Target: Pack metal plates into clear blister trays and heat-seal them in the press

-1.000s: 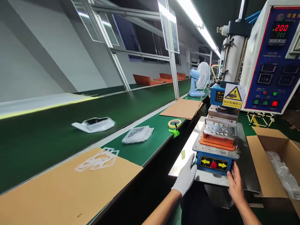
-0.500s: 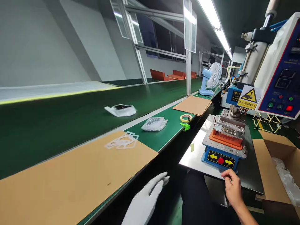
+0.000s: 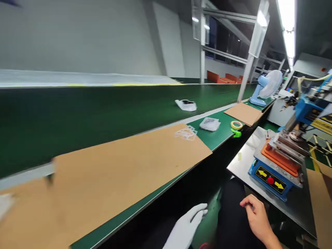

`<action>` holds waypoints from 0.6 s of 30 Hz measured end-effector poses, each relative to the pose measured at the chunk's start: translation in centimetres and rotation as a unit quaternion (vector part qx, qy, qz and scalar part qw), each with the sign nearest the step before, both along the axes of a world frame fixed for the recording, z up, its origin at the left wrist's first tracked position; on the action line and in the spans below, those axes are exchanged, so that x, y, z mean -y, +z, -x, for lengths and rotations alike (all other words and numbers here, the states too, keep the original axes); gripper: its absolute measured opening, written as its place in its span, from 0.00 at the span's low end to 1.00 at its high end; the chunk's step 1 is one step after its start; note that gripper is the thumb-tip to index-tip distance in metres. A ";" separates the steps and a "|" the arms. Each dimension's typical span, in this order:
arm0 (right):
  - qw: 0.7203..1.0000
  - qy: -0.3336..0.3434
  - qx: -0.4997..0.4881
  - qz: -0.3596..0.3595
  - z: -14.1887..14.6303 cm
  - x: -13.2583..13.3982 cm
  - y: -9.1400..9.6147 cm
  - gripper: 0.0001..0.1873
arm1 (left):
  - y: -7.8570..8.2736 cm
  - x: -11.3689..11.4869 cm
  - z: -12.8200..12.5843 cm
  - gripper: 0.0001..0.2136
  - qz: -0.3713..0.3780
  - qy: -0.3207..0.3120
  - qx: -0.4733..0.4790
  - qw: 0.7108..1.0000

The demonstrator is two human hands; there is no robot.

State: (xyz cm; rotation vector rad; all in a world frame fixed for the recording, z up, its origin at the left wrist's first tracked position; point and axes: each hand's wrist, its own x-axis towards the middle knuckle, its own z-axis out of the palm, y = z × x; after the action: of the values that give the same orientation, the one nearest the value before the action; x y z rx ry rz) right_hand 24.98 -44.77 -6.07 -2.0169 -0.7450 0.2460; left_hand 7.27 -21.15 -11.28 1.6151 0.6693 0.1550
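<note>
My left hand point(image 3: 190, 221), in a white glove, hangs in the dark gap beside the workbench. Its fingers are stretched out and nothing shows in them. My right hand point(image 3: 256, 214) is bare and hovers over my leg, just short of the front edge of the steel press table point(image 3: 245, 162). Its fingers curl loosely, with a gap between thumb and forefinger, and I see nothing held. Nearest to it is the blue press base point(image 3: 268, 180) with a red button point(image 3: 270, 180) between yellow arrows. An orange fixture point(image 3: 280, 159) sits on that base.
Brown cardboard point(image 3: 124, 173) covers much of the bench; white cut-out frames point(image 3: 187, 133) lie on it. Beyond are a stack of bagged pieces point(image 3: 210, 123), a tape roll point(image 3: 236, 125), a green clip point(image 3: 236, 133) and a blue fan point(image 3: 268, 84). A bagged item point(image 3: 186, 105) rests on the green conveyor point(image 3: 116, 110).
My view has swung left, so the scene sits further right and more cardboard shows. My right hand has drawn back from the press table's edge, its fingers slightly looser. The left stays outstretched.
</note>
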 end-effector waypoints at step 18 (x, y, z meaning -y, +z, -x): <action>0.985 0.163 -0.020 0.053 0.5 -6.8 0.3 0.17 | 9.4 -15.9 5.8 0.23 -0.552 0.214 -0.039 0.805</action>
State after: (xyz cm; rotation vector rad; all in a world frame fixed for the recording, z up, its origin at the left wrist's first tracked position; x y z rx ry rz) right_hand 24.47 -37.92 -5.81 -1.9756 -1.0556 0.5252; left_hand 1.50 -5.22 -1.91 2.5538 1.1098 0.9642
